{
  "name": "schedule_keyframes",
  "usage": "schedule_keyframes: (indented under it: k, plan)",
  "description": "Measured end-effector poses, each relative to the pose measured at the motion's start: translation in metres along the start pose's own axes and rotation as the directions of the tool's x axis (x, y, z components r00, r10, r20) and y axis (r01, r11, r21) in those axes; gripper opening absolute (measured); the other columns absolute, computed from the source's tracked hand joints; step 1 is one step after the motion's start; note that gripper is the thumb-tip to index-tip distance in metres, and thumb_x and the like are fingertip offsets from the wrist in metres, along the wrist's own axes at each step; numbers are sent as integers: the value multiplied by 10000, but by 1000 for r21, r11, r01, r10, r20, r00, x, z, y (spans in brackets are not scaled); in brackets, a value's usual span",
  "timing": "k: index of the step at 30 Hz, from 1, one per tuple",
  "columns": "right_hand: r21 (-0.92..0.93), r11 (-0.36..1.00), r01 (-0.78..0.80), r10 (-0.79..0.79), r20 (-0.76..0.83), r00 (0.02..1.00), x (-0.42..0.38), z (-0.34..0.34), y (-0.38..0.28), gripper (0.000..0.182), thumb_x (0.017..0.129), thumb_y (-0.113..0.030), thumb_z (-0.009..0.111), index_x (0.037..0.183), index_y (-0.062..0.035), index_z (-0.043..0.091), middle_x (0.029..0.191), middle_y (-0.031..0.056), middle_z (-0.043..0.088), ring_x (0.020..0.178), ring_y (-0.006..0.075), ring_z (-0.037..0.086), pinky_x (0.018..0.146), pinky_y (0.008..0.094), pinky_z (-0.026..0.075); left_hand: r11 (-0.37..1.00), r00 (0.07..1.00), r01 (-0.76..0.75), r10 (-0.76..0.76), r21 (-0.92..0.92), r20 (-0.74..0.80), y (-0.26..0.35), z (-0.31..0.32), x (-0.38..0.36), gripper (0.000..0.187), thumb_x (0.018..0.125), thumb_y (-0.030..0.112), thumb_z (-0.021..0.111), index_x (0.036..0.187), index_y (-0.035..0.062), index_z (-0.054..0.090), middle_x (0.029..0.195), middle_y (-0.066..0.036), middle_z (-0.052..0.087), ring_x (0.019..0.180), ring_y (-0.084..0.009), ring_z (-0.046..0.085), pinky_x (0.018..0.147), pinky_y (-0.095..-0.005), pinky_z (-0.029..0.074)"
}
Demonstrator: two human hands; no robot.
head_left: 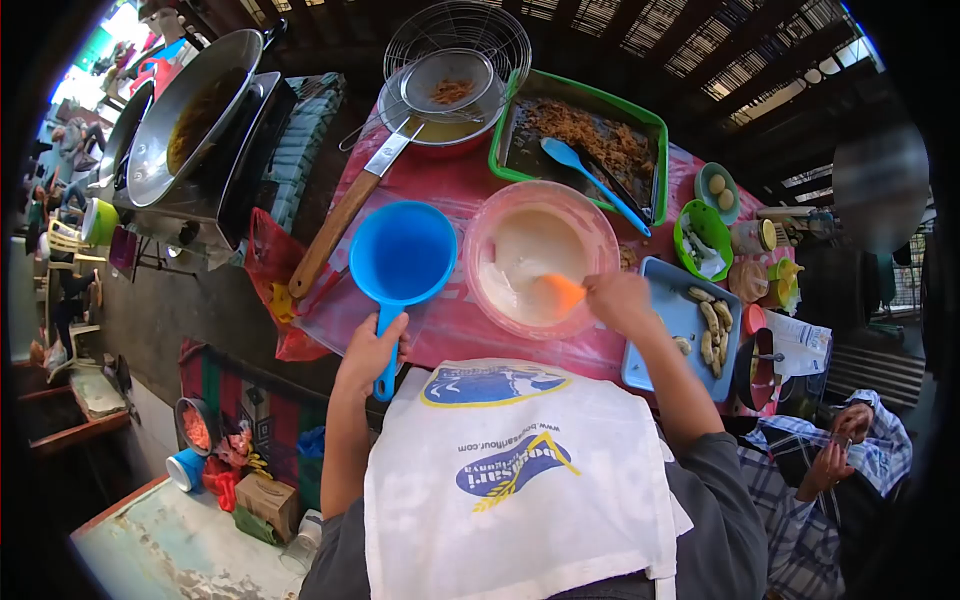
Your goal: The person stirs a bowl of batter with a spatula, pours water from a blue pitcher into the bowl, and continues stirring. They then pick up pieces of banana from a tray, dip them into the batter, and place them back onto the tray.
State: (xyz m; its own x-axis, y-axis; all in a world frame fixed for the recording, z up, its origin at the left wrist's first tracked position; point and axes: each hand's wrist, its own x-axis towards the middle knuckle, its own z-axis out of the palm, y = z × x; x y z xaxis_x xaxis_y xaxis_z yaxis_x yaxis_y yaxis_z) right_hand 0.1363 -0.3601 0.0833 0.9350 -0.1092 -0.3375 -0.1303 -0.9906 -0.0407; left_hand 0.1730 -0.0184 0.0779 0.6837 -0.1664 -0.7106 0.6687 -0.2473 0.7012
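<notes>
My left hand (pixel 372 352) is closed around the handle of a blue plastic dipper (pixel 402 255), which looks empty inside and is held over the table's near edge. Just to its right stands a pink basin (pixel 476 252) of pale, creamy batter (pixel 528 245). My right hand (pixel 622 303) grips an orange spatula (pixel 561 294) at the basin's right rim, its blurred blade down in the batter. A white apron with printed logos (pixel 500 500) covers my front.
Behind the basin are a green-rimmed tray (pixel 590 90) of brown shreds, a blue spatula (pixel 592 180), and a wooden-handled strainer (pixel 340 230). A blue tray (pixel 652 372) holds bananas. Left is a wok (pixel 215 105) on a stove. Another person's hands (pixel 840 445) are at lower right.
</notes>
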Motion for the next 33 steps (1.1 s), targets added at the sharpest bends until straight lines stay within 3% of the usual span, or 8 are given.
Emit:
schedule_keyframes:
  k: [4,7,11,16,21,25,29,33]
  plan:
    - [-12,999,-37,36,-121,992,31,11,7,208,757,-197,468,835,-154,657,761,102,640,712,265,629,607,405,491,849,976,-104,187,518,-112,18,-2,-10,386,798,332,617,1012,20,543,837,-91,592,681,-169,576,620,-295,477]
    - [-39,995,94,-98,-105,990,22,18,-15,201,751,-177,477,825,-166,663,795,94,647,745,249,634,683,402,487,585,745,-220,618,780,-253,22,-4,-16,406,773,330,637,994,-1,554,878,-122,608,748,-201,597,658,-307,478]
    - [-53,997,-57,58,25,998,10,8,3,204,764,-193,464,817,-163,659,773,90,649,737,265,632,705,405,481,768,787,-356,554,532,-272,50,4,-53,306,814,258,595,986,5,573,958,-143,585,805,-207,578,694,-309,465]
    - [52,999,14,-7,-133,991,37,28,-6,201,764,-229,476,820,-151,652,753,127,634,736,305,620,683,418,480,931,917,-215,88,296,390,20,55,-10,282,870,237,516,1006,-6,559,933,-116,592,823,-171,587,675,-276,473]
    - [-124,991,-45,57,97,994,6,10,-3,215,783,-195,473,878,-133,656,737,109,646,777,260,635,683,399,490,998,948,26,-43,57,316,-22,76,32,401,896,233,469,1219,20,364,1093,-142,514,927,-200,561,737,-315,484]
    - [50,980,-192,196,-115,974,36,11,10,202,790,-223,457,809,-137,638,770,148,632,794,271,622,648,434,489,985,965,58,-14,-161,262,-34,95,54,322,908,203,452,1194,81,369,1169,-90,446,1019,-176,510,787,-344,477]
    - [144,963,230,-220,-81,972,28,33,-12,218,792,-239,459,807,-121,642,789,152,632,767,274,622,658,424,489,949,966,53,29,-309,256,-28,107,53,243,906,163,452,1142,134,403,1155,-37,445,1065,-135,469,816,-340,459]
    - [-41,992,-119,123,104,987,16,-3,6,238,801,-261,462,823,-120,653,816,151,630,760,304,614,659,426,488,914,955,15,107,-404,277,-29,112,48,268,905,147,450,1167,133,398,1130,-35,469,1031,-132,496,801,-333,466]
